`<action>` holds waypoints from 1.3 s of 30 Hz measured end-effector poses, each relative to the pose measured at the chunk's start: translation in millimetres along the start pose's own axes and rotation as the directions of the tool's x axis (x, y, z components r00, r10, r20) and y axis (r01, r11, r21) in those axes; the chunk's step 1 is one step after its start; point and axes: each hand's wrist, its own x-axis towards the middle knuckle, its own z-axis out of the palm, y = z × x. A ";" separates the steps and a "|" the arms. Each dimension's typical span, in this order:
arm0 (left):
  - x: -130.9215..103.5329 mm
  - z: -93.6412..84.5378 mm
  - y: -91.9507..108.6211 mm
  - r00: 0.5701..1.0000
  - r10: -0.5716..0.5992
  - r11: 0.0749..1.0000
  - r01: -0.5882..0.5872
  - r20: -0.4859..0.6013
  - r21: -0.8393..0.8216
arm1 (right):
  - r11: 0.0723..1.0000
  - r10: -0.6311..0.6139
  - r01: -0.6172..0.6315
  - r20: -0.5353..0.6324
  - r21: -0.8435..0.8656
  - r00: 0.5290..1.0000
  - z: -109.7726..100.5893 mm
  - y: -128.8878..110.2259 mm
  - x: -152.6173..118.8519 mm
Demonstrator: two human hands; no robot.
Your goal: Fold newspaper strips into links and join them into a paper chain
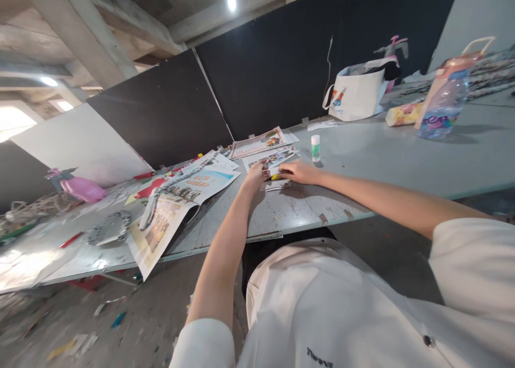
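Over the near part of the table, my left hand [256, 176] has its fingers curled at the left edge of a printed paper sheet [275, 161]. My right hand [301, 172] is just across from it, with bent fingers closed at a small yellow object [276, 177]; its kind is too small to make out. Below the fingers lies a narrow folded paper strip [276, 185]. A white glue stick with a green label [315, 148] stands upright behind my right wrist. More printed sheets [259, 142] are stacked beyond both hands.
An open magazine [164, 218] overhangs the front edge on the left, near a grey woven ring [108, 227] and a pink spray bottle [82, 188]. At the right are a white bag [357, 94], a yellow packet [403, 114] and a plastic water bottle [444, 108]. Black panels [273, 67] stand behind.
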 end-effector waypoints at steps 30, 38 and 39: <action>-5.2 7.2 -5.9 0.985 -0.007 0.996 0.023 0.174 -0.088 | 0.964 0.264 -0.249 -0.324 0.087 0.908 3.6 17.0 4.4; -6.0 8.0 -4.5 0.984 0.002 0.997 0.011 0.179 -0.074 | 0.964 0.264 -0.246 -0.323 0.097 0.909 4.2 21.1 4.9; -6.2 8.3 -3.8 0.984 0.000 0.998 0.013 0.181 -0.069 | 0.964 0.267 -0.246 -0.321 0.103 0.909 4.3 20.6 4.9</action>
